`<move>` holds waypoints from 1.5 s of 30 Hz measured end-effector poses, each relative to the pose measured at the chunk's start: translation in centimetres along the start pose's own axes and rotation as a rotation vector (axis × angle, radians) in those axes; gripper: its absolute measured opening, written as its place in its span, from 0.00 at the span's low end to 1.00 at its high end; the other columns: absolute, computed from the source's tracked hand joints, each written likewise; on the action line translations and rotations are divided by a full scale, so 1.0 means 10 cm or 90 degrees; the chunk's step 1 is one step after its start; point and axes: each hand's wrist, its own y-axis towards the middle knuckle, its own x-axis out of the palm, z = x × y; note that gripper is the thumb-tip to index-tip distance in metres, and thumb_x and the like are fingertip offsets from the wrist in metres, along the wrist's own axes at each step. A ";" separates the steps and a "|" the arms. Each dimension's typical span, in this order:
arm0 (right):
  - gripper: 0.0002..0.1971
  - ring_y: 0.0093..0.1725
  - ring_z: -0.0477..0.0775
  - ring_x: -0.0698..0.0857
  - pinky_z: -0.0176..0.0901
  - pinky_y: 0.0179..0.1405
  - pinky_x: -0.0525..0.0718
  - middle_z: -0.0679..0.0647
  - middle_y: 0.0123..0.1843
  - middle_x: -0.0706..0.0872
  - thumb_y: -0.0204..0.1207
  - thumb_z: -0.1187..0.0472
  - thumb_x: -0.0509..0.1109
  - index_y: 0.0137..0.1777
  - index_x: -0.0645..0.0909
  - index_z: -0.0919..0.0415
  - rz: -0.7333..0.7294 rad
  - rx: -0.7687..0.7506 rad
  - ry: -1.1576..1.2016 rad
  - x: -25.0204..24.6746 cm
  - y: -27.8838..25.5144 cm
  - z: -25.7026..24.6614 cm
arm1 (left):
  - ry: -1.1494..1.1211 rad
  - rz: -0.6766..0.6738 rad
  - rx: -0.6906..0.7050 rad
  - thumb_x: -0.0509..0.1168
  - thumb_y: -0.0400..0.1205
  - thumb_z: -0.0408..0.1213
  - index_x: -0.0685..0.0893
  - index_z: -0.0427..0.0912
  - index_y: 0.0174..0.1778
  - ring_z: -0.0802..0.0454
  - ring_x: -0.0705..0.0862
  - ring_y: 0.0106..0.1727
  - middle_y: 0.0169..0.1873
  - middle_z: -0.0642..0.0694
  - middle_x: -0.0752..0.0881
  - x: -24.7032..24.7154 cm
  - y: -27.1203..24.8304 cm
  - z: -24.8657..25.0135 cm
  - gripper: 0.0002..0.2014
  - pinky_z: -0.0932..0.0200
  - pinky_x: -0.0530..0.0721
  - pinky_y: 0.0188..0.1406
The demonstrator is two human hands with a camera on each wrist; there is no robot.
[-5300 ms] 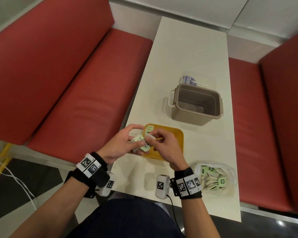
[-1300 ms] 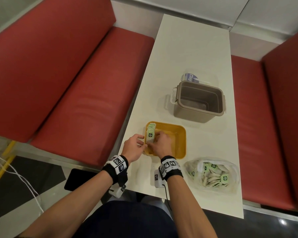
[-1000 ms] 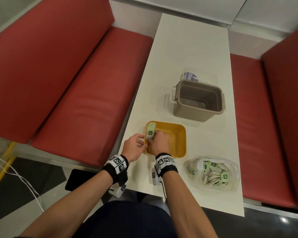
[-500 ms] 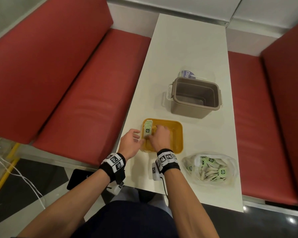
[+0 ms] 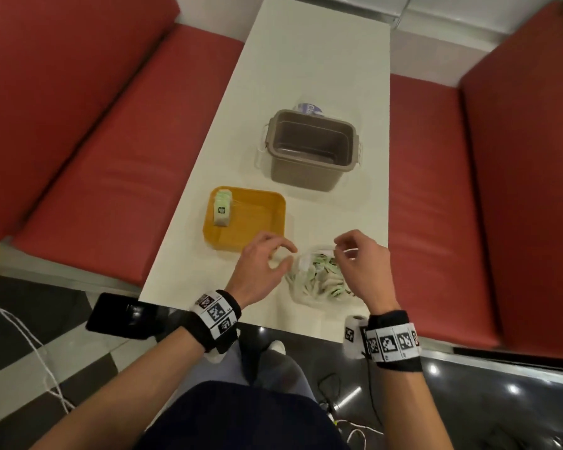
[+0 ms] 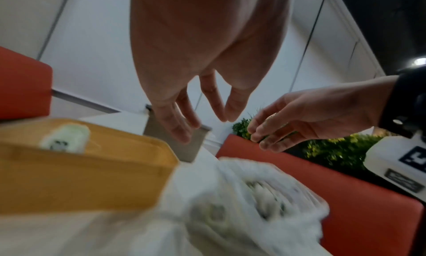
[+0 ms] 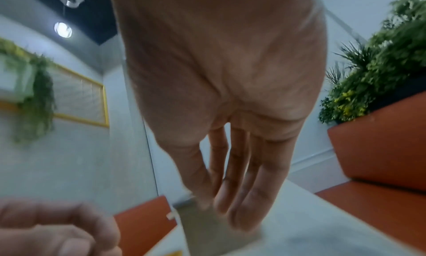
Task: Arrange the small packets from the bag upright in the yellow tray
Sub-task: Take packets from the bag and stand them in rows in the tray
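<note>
The yellow tray sits near the table's front left, and a short row of green-white packets stands upright against its left wall. To its right lies the clear bag with several packets inside. My left hand hovers at the bag's left edge, fingers loosely curled and holding nothing. Over the bag's right side is my right hand, also holding nothing. In the left wrist view, both the left hand and the right hand hang relaxed above the blurred bag, beside the tray.
A grey bin stands behind the tray, with a clear blue-labelled wrapper behind it. Red benches flank the white table. A black phone lies by the table's front left corner.
Both hands have left the tray and moved right and toward me to the bag. The packets they were setting now stand alone at the tray's left wall.
</note>
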 end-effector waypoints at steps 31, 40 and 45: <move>0.04 0.49 0.50 0.90 0.56 0.52 0.91 0.44 0.47 0.92 0.86 0.54 0.75 0.50 0.85 0.43 -0.095 -0.020 0.014 0.09 -0.08 0.67 | 0.124 -0.040 -0.076 0.78 0.82 0.46 0.77 0.55 0.81 0.49 0.77 0.77 0.77 0.50 0.71 0.85 -0.27 -0.02 0.30 0.52 0.77 0.79; 0.01 0.46 0.41 0.92 0.44 0.51 0.89 0.44 0.44 0.94 0.88 0.57 0.77 0.53 0.88 0.50 -0.104 -0.091 0.186 -0.25 -0.04 0.31 | -0.135 -0.015 -0.067 0.75 0.83 0.60 0.72 0.54 0.84 0.62 0.81 0.74 0.75 0.56 0.79 0.55 -0.08 0.49 0.35 0.58 0.84 0.73; 0.02 0.48 0.47 0.95 0.44 0.53 0.92 0.47 0.46 0.96 0.88 0.60 0.76 0.56 0.89 0.52 -0.179 -0.142 0.275 -0.37 -0.03 -0.10 | -0.432 -0.084 -0.137 0.69 0.91 0.48 0.77 0.53 0.81 0.56 0.89 0.71 0.72 0.47 0.86 0.40 -0.01 0.67 0.22 0.44 0.88 0.72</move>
